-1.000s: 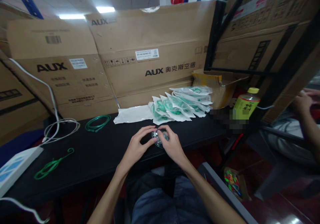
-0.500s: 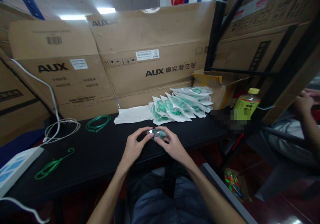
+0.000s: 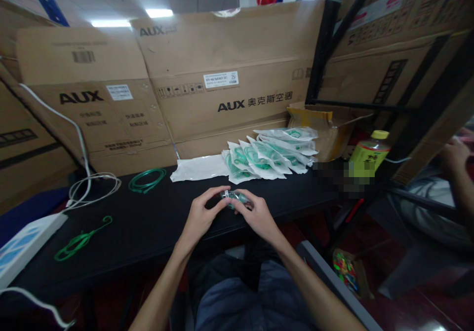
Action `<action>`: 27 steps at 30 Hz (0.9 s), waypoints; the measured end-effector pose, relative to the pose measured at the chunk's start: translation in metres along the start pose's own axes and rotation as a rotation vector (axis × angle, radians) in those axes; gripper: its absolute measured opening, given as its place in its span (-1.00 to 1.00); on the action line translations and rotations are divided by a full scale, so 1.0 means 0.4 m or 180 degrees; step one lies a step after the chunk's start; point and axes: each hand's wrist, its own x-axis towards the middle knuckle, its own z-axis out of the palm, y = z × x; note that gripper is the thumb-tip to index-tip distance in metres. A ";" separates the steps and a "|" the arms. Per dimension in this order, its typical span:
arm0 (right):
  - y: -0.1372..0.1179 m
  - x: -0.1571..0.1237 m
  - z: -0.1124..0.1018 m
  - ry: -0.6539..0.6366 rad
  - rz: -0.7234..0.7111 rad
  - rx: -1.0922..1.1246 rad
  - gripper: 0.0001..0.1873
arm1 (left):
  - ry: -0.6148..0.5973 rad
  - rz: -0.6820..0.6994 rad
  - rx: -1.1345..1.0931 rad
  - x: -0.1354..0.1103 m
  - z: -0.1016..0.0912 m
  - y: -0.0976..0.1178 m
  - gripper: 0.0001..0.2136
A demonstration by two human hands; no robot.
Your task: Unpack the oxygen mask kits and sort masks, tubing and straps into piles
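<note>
Between both hands, over the front of the black table (image 3: 148, 232), is a small clear plastic breathing mask (image 3: 235, 196) with a green tint; fingers cover much of it. My left hand (image 3: 203, 213) pinches its left end with thumb and fingers. On the other end, my right hand (image 3: 260, 216) has its thumb at the near side and its fingers curled behind. A coil of green tubing (image 3: 147, 179) lies to the left, with a bundled green elastic strap (image 3: 79, 242) nearer to me. Beyond the hands, several white pouches with green contents (image 3: 262, 158) overlap in a row.
A flat white pouch (image 3: 200, 168) lies left of the row. White cable (image 3: 79, 138) and a power strip (image 3: 29, 247) occupy the left side. Cardboard (image 3: 229, 50) walls the back. At right stand a yellow-capped bottle (image 3: 370, 153) and an open carton (image 3: 322, 128); another person's arm (image 3: 457, 168) shows beyond.
The mask has turned slightly between my fingers, and my right fingers have shifted around its right end. The whole view has moved a little; the items on the table lie as before.
</note>
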 end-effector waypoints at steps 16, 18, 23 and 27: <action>-0.018 -0.004 0.003 0.0042 0.0091 -0.0525 -0.74 | 0.0427 -0.0496 0.0257 -0.071 -0.176 -0.019 -0.69; -0.020 -0.007 0.003 0.0011 0.0043 -0.0560 -0.75 | 0.0417 -0.0657 0.0734 -0.121 -0.248 -0.038 -0.69; -0.009 -0.009 0.006 -0.0023 -0.0093 -0.0613 -0.66 | 0.0334 -0.0936 0.1682 -0.230 -0.369 -0.077 -0.60; 0.000 -0.007 0.009 -0.0063 -0.0050 -0.0364 -0.59 | 0.0349 -0.1022 0.1886 -0.254 -0.385 -0.085 -0.44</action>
